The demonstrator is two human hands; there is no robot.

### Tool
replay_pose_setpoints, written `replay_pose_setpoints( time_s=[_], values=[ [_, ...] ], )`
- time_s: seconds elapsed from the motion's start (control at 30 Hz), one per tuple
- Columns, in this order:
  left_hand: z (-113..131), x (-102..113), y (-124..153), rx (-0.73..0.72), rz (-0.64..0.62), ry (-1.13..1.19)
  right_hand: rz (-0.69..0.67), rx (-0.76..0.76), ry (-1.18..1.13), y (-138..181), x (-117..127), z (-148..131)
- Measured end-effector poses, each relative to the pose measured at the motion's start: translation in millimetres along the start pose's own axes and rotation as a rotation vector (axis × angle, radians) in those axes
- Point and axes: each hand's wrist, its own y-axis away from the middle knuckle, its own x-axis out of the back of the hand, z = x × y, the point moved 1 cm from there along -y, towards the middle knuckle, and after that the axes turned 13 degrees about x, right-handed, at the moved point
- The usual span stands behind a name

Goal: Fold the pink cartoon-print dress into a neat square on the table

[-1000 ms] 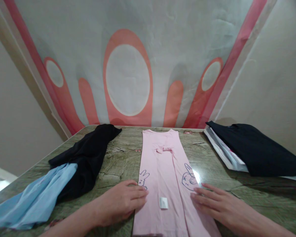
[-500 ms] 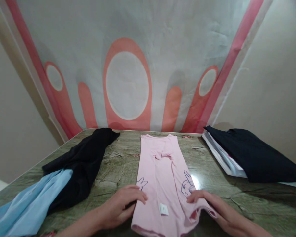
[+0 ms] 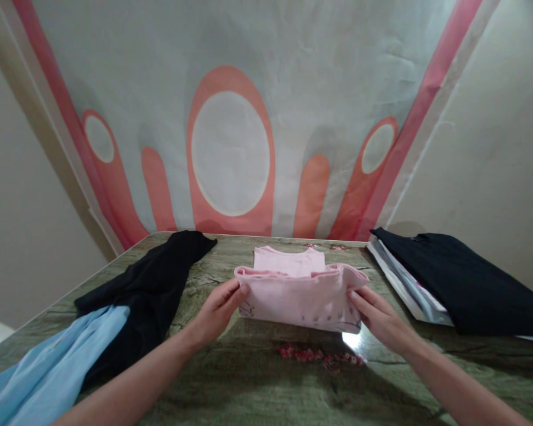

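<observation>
A pink shirt [image 3: 288, 299] lies in the middle of the table, its lower part folded up and over toward the neckline. Only the collar end shows flat beyond the fold. My left hand [image 3: 224, 302] pinches the shirt's left edge between thumb and fingers. On the opposite edge my right hand [image 3: 373, 307] holds the cloth the same way. Part of a dark line drawing and some small printed letters show on the folded front, too blurred to read.
A black garment [image 3: 155, 296] and a light blue one [image 3: 66, 361] lie crumpled on the left. At the right stands a stack of folded clothes with a black shirt [image 3: 453, 278] on top. The wood-patterned table [image 3: 231, 378] meets a painted wall [image 3: 337, 77] at the back.
Both hands have lifted the near end of the pink shirt and carried it away from me, over the upper part. The tabletop where the hem lay now shows.
</observation>
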Motion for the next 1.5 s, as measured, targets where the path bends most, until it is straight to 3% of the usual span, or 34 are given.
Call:
replay_pose_setpoints(
  time_s=[0.17, 0.27, 0.4, 0.5, 0.67, 0.93, 1.2, 1.3, 1.5],
  values=[
    [-24, 1, -82, 0.129, 0.058, 0.366, 0.079, 0.038, -0.043, -72, -1, 18],
    [-46, -2, -132, 0.168, 0.1, 0.458, 0.134, 0.028, -0.054, -113, 2, 51],
    [-77, -11, -172, 0.42, 0.072, 0.441, 0.135, -0.137, 0.017, -145, 6, 100],
    [-93, -16, -179, 0.458, 0.084, 0.415, 0.131, -0.199, 0.068, -149, 8, 115],
    [-104, -15, -174, 0.413, 0.134, 0.35, 0.066, -0.14, 0.054, -144, 4, 114],
    [-108, -14, -176, 0.254, 0.198, 0.301, 0.167, -0.001, 0.238, -143, 1, 134],
    [-113, -5, -185, -0.013, 0.311, -0.012, 0.217, 0.065, 0.442, -140, -2, 115],
    [-120, 7, -192, 0.003, 0.365, -0.142, 0.222, 0.06, 0.452, -140, -3, 113],
    [-127, 29, -218, 0.08, 0.205, -0.239, 0.19, 0.034, 0.501, -141, 0, 121]
  ],
)
